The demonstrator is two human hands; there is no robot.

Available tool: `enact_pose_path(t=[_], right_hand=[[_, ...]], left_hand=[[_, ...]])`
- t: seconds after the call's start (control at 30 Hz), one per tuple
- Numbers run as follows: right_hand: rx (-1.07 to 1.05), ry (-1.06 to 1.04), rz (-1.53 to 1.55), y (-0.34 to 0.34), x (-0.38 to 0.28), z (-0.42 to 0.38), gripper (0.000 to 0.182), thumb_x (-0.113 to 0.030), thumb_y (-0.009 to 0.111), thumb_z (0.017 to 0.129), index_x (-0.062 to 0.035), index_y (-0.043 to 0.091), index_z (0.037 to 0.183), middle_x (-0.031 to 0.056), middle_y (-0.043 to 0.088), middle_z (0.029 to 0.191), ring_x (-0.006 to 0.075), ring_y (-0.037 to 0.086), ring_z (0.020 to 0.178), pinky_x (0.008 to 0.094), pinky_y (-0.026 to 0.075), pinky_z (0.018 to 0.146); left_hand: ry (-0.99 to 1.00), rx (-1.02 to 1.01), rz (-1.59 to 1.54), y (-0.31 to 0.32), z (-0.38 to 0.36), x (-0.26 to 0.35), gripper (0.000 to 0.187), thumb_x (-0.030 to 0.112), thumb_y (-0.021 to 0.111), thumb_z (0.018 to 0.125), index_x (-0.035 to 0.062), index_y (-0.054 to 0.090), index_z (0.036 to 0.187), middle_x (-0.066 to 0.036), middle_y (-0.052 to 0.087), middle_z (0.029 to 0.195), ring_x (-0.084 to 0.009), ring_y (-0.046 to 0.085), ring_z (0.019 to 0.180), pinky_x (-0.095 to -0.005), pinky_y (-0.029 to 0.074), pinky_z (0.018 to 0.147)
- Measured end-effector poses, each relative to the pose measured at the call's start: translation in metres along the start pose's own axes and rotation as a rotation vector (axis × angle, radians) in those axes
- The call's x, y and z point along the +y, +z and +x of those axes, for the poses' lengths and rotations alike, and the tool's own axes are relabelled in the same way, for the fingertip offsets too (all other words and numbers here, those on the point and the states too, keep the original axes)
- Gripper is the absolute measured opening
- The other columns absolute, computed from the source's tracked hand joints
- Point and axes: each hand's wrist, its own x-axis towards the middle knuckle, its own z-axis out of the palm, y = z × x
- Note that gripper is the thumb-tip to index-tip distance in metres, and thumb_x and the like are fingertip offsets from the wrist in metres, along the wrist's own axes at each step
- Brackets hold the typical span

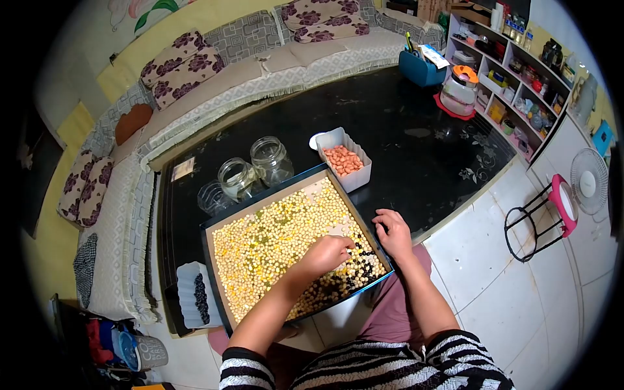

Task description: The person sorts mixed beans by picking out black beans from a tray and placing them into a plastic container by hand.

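A shallow box [208, 247] with dark sides lies tilted across my lap and the table edge. Pale yellow soybeans and brighter yellow corn kernels [260, 253] cover most of its bottom, with black beans [364, 266] mixed in at the near right corner. Over that corner my left hand [327, 253] is closed in a pinch at the beans; whatever its fingertips hold is too small to make out. Just outside the box's right side, my right hand [394, 234] rests by the table edge, thumb and fingers apart, with nothing visible in it.
Glass jars [272, 161] stand behind the box. A white container of reddish peanuts [343, 160] sits on the dark table [416, 140]; another with black beans [201, 299] is at left. A stool [560, 207] and fan [587, 184] stand right, a sofa [312, 58] behind.
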Motion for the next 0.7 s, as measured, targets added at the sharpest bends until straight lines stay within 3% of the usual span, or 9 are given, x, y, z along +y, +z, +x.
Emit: enact_pose_path(t=[0.23,0.37,0.5,0.6,0.7], right_hand=[[-0.001,0.001,-0.007,0.000,0.000,0.000,0.009,-0.003,0.057,0.072,-0.0041,0.063,0.079,0.0094,0.061,0.100,0.0274,0.057,0.092,0.0348,0.047,0.081],[0.025,-0.024,0.017,-0.001,-0.001,0.000,0.010,-0.003,0.056,0.072,-0.0045,0.063,0.079,0.0100,0.061,0.099,0.0276,0.057,0.093,0.0351,0.046,0.081],[0.020,-0.040,-0.005,0.003,0.005,0.000,0.010,-0.002,0.057,0.073,-0.0046,0.063,0.080,0.0113,0.061,0.100,0.0281,0.057,0.094,0.0353,0.046,0.082],[0.005,-0.035,0.024,0.003,0.006,0.000,0.010,-0.001,0.057,0.072,-0.0038,0.063,0.080,0.0119,0.061,0.100,0.0281,0.057,0.094,0.0344,0.046,0.081],[-0.015,-0.052,-0.004,0.003,0.010,0.000,0.010,0.000,0.058,0.072,-0.0027,0.062,0.081,0.0123,0.061,0.101,0.0282,0.057,0.094,0.0341,0.046,0.081]], left_hand=[[-0.021,-0.156,0.056,-0.004,0.003,-0.003,0.013,0.014,0.063,0.074,0.0034,0.063,0.082,-0.015,0.062,0.072,-0.0285,0.062,0.068,-0.0344,0.049,0.063],[-0.055,-0.132,0.099,-0.015,-0.009,-0.001,0.014,0.015,0.064,0.074,0.0038,0.063,0.082,-0.014,0.062,0.073,-0.0283,0.062,0.068,-0.0346,0.048,0.064],[-0.095,-0.020,0.014,-0.041,-0.052,-0.006,0.014,0.016,0.062,0.077,0.0038,0.063,0.085,-0.014,0.063,0.077,-0.0277,0.061,0.069,-0.0335,0.048,0.064],[-0.170,0.173,-0.065,-0.073,-0.098,0.008,0.013,0.014,0.063,0.077,0.0036,0.063,0.084,-0.013,0.063,0.077,-0.0246,0.062,0.069,-0.0312,0.048,0.064],[-0.207,0.389,0.105,-0.107,-0.151,0.011,0.012,0.012,0.065,0.075,0.0031,0.063,0.083,-0.010,0.064,0.075,-0.0211,0.062,0.066,-0.0290,0.048,0.062]])
